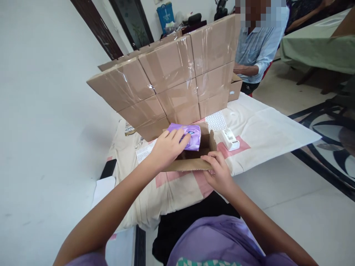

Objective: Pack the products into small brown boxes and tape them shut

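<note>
My left hand [168, 147] is closed around a purple packet [191, 136] and holds it over the mouth of a small open cardboard box [191, 162]. My right hand [219, 173] grips the near flap and right front corner of that box, fingers curled over the edge. The box stands on a pale cloth with pink patches [177, 188]. Its inside is mostly hidden by the packet and my hands.
A wall of taped cardboard boxes [172, 77] is stacked just behind the open box. A white tape dispenser [230, 139] lies to the right on the cloth. Another person in a light blue shirt [256, 48] sits behind the stack. A green-covered table [316, 48] stands far right.
</note>
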Demonstrator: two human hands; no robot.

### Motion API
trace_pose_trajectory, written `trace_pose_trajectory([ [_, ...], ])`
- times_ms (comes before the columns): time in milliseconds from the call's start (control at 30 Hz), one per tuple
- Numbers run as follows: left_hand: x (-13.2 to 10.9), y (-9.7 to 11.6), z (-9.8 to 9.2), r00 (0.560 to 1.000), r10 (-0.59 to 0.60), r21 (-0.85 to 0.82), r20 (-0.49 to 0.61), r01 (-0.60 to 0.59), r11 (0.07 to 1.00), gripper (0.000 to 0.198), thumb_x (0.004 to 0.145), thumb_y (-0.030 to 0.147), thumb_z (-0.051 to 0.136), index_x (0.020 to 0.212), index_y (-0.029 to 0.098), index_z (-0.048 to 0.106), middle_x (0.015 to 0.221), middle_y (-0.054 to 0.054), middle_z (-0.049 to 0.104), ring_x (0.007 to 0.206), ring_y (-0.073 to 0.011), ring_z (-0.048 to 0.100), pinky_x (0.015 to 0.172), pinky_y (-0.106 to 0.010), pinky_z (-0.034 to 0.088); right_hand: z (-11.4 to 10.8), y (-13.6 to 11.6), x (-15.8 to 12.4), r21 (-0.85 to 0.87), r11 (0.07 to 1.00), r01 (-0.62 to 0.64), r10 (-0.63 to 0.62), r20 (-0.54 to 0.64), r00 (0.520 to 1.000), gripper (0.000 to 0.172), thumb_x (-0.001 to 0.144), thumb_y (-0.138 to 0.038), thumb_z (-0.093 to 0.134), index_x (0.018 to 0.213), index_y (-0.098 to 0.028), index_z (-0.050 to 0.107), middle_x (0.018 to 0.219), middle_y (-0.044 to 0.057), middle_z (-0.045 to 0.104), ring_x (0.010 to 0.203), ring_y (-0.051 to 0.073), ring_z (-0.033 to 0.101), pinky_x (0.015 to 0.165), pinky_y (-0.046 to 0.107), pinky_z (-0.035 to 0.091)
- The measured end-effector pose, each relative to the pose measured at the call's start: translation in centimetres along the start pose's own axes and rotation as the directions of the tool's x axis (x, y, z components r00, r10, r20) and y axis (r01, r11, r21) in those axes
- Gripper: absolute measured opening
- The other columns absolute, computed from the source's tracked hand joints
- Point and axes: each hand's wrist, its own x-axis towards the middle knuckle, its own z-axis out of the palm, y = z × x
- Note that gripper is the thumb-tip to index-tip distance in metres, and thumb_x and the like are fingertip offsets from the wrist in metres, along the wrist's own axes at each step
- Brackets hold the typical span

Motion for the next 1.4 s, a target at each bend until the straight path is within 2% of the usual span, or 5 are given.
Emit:
trace_pose_trajectory([
  [633,3.8,-1.5,5.3,0.901,0.243,-0.710,0.360,0.096,0.698,0.038,0.090,0.019,0.056,0.125,0.025,0.069,0.121,-0.007,0.072,0.104,-0.0218,0.069,0.090,-0.030,0.052,2.1,-0.5,-0.1,-0.008,0.999,0.046,-0.046,0.010,0.999,0.039,0.086,0.000,0.050,0.117,-0.021,0.061,0.105,0.010,0.056,0.097,0.024,0.062,0.080,0.040,0.059],
  [800,-2.4,-3.0,4.8,0.994,-0.103,-0.822,-0.026,0.037,0.568,0.035,0.103,0.043,0.047,0.116,0.025,0.074,0.130,-0.011,0.070,0.124,-0.0259,0.063,0.107,-0.041,0.047,-0.6,0.6,-0.9,0.048,0.998,0.046,-0.036,-0.188,0.982,0.045,0.090,-0.016,0.065,0.133,-0.023,0.055,0.124,0.013,0.058,0.126,0.030,0.056,0.104,0.053,0.053],
  [900,-5.8,-4.0,8.0,0.809,-0.571,-0.947,-0.139,0.061,0.316,0.064,0.096,0.073,0.042,0.117,0.022,0.073,0.127,-0.016,0.071,0.124,-0.0311,0.062,0.106,-0.047,0.048,-1.2,3.5,-0.2,0.128,0.991,0.026,-0.026,-0.004,1.000,0.061,0.095,-0.045,0.066,0.148,-0.022,0.047,0.140,0.018,0.059,0.145,0.038,0.044,0.115,0.064,0.040],
  [1100,-7.3,-2.3,14.9,0.922,-0.388,-0.965,0.002,0.103,0.242,0.121,0.064,0.107,0.028,0.136,0.017,0.066,0.111,-0.020,0.077,0.125,-0.0401,0.063,0.118,-0.060,0.034,0.7,8.7,3.5,0.344,0.931,-0.124,0.054,0.206,0.977,0.038,0.098,-0.056,0.059,0.122,-0.028,0.068,0.114,0.009,0.075,0.110,0.031,0.069,0.101,0.052,0.053],
  [1400,-4.3,-2.5,14.9,0.716,-0.698,-0.934,0.014,0.259,0.247,0.086,0.090,0.060,0.068,0.161,0.026,0.032,0.152,-0.015,0.055,0.142,-0.0301,0.052,0.115,-0.048,0.044,2.7,8.7,6.7,0.309,0.843,-0.440,0.385,0.224,0.895,0.085,0.081,-0.018,0.056,0.161,-0.031,0.030,0.169,0.008,0.030,0.156,0.031,0.030,0.122,0.057,0.037],
])
